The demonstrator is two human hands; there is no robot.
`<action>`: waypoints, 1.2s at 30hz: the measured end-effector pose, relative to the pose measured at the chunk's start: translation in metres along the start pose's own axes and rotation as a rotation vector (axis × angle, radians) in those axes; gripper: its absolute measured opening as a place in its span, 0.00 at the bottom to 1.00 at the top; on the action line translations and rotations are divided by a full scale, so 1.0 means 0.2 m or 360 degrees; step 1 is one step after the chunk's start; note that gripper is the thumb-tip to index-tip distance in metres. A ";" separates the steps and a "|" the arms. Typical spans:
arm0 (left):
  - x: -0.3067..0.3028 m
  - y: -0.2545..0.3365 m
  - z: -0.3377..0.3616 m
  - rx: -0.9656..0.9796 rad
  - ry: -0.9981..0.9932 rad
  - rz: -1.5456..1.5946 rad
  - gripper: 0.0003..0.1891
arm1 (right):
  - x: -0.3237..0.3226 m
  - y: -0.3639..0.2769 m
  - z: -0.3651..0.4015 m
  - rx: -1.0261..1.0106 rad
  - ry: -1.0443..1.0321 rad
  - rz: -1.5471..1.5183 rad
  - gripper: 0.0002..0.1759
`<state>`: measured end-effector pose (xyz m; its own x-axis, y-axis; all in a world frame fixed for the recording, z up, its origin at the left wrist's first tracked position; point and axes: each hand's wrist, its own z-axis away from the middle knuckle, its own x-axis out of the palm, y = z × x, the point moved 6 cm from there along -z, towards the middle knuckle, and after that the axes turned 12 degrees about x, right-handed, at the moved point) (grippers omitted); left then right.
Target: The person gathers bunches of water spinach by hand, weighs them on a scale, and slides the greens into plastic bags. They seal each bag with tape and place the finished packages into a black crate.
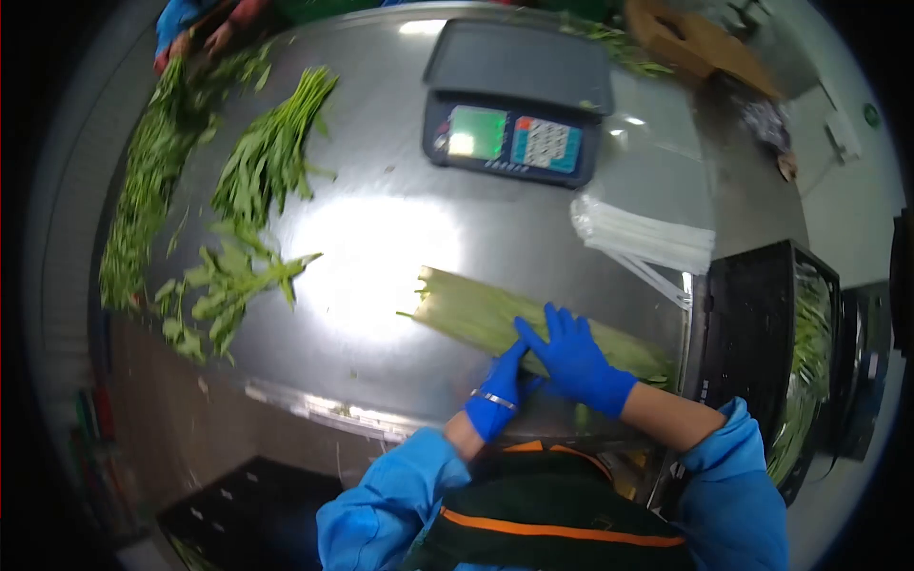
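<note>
A long clear plastic bag of leafy greens lies slantwise on the metal table, its cut stem ends toward the left. My right hand, in a blue glove, rests on top of the bag with the fingers stretched out and somewhat apart. At the bag's near edge is my left hand, also blue-gloved, its fingers closed at the plastic beside my right hand. Part of its fingertips is hidden. A band circles the left wrist.
A digital scale stands at the back, with stacked plastic bags to its right. Loose greens, a bunch and a long pile lie left. A black crate holds bagged greens. Another person's hands touch the pile.
</note>
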<state>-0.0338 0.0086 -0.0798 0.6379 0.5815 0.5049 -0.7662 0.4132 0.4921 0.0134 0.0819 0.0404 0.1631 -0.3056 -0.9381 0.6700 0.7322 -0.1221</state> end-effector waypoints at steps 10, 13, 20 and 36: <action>0.69 0.78 -0.26 0.2312 -0.0450 -0.1937 0.19 | -0.28 0.56 0.79 0.0849 0.0527 -0.0894 0.40; 1.25 0.69 -0.61 0.2634 -0.1080 -0.2259 0.18 | -0.06 0.53 1.12 0.1371 0.0740 -0.0865 0.28; 1.35 0.60 -1.35 0.1903 -0.1236 -0.2466 0.10 | 0.35 0.38 1.46 0.1898 0.0352 -0.1413 0.36; 1.00 0.05 -0.58 0.1591 -0.1896 -0.2936 0.08 | 0.13 0.38 1.56 0.2006 0.0837 -0.1220 0.40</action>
<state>0.0765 0.2099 -0.0562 0.3619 -0.4603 -0.8106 0.4146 -0.6993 0.5822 0.2940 -0.0596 0.1081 -0.5688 0.0831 -0.8183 0.6664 -0.5366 -0.5177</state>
